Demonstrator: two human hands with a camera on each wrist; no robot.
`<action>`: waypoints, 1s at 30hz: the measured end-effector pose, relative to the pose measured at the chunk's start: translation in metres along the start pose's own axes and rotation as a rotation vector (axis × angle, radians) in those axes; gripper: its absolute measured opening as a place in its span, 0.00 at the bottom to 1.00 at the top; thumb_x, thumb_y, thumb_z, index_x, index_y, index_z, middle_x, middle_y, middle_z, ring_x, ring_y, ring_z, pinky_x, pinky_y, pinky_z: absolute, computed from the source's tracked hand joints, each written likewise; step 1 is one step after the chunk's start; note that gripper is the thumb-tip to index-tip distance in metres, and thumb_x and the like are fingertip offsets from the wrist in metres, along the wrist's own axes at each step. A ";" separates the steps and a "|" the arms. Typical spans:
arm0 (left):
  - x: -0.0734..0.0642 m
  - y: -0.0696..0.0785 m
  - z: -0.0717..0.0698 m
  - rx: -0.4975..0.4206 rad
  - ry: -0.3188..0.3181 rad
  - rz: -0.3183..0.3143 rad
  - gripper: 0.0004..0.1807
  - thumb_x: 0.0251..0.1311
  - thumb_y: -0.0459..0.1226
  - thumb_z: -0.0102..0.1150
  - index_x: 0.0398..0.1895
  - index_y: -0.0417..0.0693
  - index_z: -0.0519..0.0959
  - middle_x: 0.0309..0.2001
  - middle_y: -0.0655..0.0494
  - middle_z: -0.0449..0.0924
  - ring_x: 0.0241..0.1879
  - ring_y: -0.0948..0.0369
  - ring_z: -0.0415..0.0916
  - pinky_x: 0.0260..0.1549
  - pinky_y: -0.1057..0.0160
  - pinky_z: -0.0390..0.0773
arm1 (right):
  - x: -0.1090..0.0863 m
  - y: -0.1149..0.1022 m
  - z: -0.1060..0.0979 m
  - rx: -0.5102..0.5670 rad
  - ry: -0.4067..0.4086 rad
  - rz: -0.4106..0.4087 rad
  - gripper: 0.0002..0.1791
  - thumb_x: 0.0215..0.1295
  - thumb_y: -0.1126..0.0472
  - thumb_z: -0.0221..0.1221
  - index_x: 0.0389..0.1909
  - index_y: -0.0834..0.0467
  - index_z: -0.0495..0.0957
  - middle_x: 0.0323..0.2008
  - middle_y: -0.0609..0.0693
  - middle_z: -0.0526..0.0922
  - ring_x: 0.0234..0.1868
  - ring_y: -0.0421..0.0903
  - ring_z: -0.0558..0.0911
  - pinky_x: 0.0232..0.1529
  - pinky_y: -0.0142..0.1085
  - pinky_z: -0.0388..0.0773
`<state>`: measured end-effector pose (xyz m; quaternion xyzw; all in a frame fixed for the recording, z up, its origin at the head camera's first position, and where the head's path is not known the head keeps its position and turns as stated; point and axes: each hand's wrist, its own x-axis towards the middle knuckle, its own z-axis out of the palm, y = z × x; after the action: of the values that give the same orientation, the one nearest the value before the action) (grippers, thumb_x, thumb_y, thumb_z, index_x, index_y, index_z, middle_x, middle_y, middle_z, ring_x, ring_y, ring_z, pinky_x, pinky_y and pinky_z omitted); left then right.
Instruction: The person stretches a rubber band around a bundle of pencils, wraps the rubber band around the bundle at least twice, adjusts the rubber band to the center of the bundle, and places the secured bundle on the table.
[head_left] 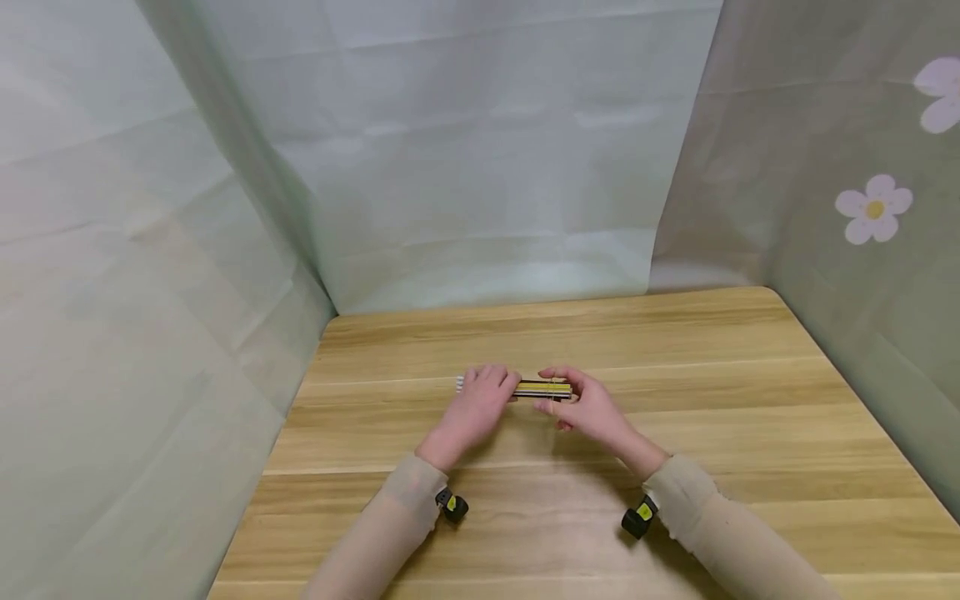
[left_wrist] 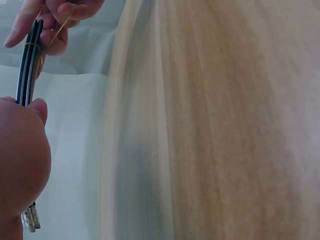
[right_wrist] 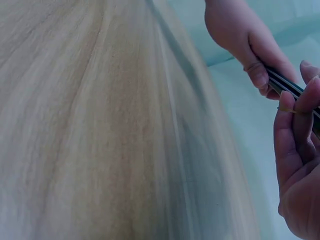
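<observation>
A bundle of pencils [head_left: 534, 389], black, yellow and white along their sides, lies crosswise between the two hands above the table. My left hand [head_left: 477, 407] grips the bundle around its middle, and white eraser ends [left_wrist: 31, 220] stick out past that hand. At the opposite end, my right hand [head_left: 596, 410] has its fingers around the pencils and pulls at a thin yellowish rubber band [left_wrist: 61, 30]. One part of the band circles the bundle; another stretches out to a fingertip. The left hand hides much of the pencils.
The wood-grain table [head_left: 360, 533] spreads out beneath both hands. Pale cloth walls [head_left: 480, 167] stand behind and on the sides, with a flower print [head_left: 874, 209] at the right. Each wrist carries a small black camera [head_left: 639, 518].
</observation>
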<state>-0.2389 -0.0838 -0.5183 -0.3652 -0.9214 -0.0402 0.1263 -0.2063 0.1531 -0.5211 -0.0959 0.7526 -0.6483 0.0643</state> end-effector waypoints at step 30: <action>-0.014 -0.001 -0.001 -0.149 0.011 -0.187 0.15 0.78 0.41 0.59 0.60 0.43 0.75 0.57 0.47 0.81 0.58 0.50 0.77 0.49 0.52 0.72 | 0.000 0.021 0.012 -0.262 -0.049 -0.180 0.13 0.85 0.59 0.55 0.43 0.64 0.82 0.28 0.47 0.85 0.26 0.43 0.84 0.27 0.34 0.80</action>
<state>-0.2292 -0.0937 -0.5215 -0.2857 -0.9453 -0.1223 0.0994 -0.2050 0.1448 -0.5435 -0.1863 0.8173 -0.5451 0.0111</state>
